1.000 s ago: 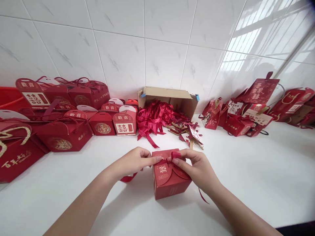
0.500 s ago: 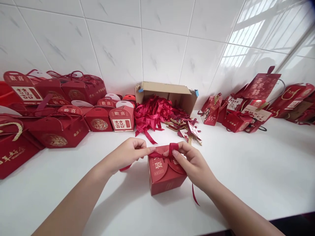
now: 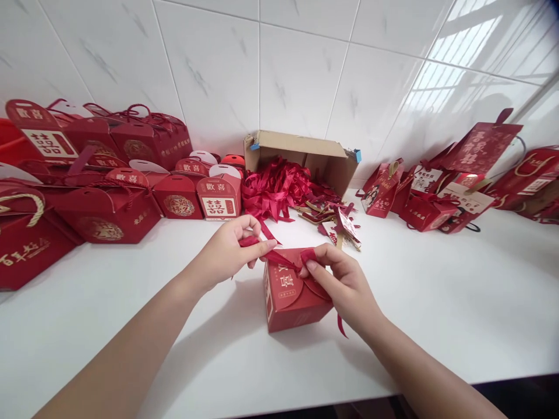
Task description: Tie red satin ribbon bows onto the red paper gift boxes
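A small red gift box (image 3: 297, 311) with pale lettering and overlapping curved top flaps stands on the white table in front of me. A dark red ribbon (image 3: 282, 259) runs across its top. My left hand (image 3: 233, 247), just left of the box, pinches one length of this ribbon and holds it taut. At the box's top right, my right hand (image 3: 343, 279) pinches a loop of the ribbon between thumb and forefinger. One loose ribbon tail hangs below my right hand. My fingers partly hide the middle of the ribbon.
A cardboard box (image 3: 301, 142) lies on its side by the tiled wall, spilling red ribbons (image 3: 279, 189). Tags (image 3: 345, 224) are heaped beside it. Several red gift boxes (image 3: 105, 215) line the left, and more red boxes and bags (image 3: 430, 212) stand at the right.
My left hand has drawn its ribbon length up and left, off the box top. The loop at my right hand looks smaller and lower. The view has shifted slightly.
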`<state>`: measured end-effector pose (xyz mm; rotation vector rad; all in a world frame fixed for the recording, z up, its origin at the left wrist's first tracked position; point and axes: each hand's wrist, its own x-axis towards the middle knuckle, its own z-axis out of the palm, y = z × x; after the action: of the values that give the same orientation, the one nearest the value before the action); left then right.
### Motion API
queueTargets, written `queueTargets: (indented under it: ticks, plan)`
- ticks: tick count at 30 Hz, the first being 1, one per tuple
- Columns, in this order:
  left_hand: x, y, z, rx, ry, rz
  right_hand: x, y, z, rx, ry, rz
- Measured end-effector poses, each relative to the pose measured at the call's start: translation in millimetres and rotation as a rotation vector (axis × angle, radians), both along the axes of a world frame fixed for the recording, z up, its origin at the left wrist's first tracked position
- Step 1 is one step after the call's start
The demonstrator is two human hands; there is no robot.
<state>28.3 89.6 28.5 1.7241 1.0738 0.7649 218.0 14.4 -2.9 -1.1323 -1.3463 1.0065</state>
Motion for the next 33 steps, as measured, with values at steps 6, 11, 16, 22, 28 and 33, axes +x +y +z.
queueTargets:
  ticks: [6,11,16,22,28,33]
  plan:
    - [3,-23,17.8,-0.008,-0.215,-0.272,0,4,1.1,0.053,-0.254,-0.183]
    - [21,-31,38.7,0.008,-0.158,-0.344,2,4,2.1,0.108,-0.34,-0.133]
    - [43,-26,56.6,-0.113,-0.233,-0.24,1,0,6.6,0.204,-0.342,-0.084]
    - [46,-7,45.7,0.008,-0.431,-0.144,3,4,3.2,0.121,-0.268,-0.066]
    - [25,-7,5.5,0.134,-0.049,-0.239,6,7,0.4,0.118,-0.231,-0.006]
    - [22,-19,-14.4,0.245,-0.104,-0.11,2,5,0.2,0.042,-0.076,-0.049]
